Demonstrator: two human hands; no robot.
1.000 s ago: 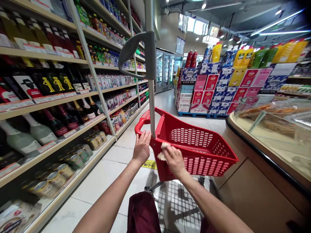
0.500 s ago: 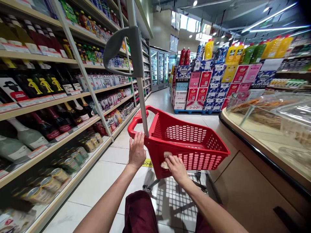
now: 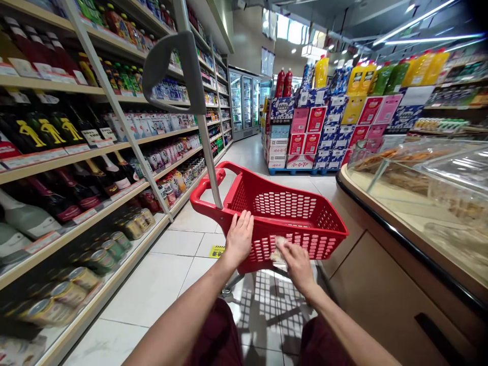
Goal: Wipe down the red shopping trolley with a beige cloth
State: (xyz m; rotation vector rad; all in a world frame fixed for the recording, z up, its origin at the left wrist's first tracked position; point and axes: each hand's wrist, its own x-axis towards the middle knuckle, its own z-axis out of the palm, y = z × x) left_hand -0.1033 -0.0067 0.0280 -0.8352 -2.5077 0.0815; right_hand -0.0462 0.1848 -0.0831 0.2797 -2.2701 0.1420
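A red plastic shopping basket cart [image 3: 297, 213] stands on the tiled aisle floor in front of me, with a grey pull handle [image 3: 173, 71] rising on a metal pole. My left hand [image 3: 239, 239] lies flat against the basket's near wall, fingers stretched upward to the rim. My right hand [image 3: 295, 262] presses a small whitish cloth [image 3: 279, 250] against the lower outside of the same wall, fingers closed on it. My dark red trousers show at the bottom.
Shelves of bottles and cans [image 3: 76, 168] run along the left. A glass-topped food counter [image 3: 419, 203] with a beige base borders the right. Stacked boxes and drink bottles [image 3: 324, 127] stand ahead, with fridges [image 3: 244, 101] at the aisle's end.
The cart has swung leftward in view and its pole tilts more. My left hand moved from the near corner onto the near wall. My right hand with the cloth slid lower and rightward.
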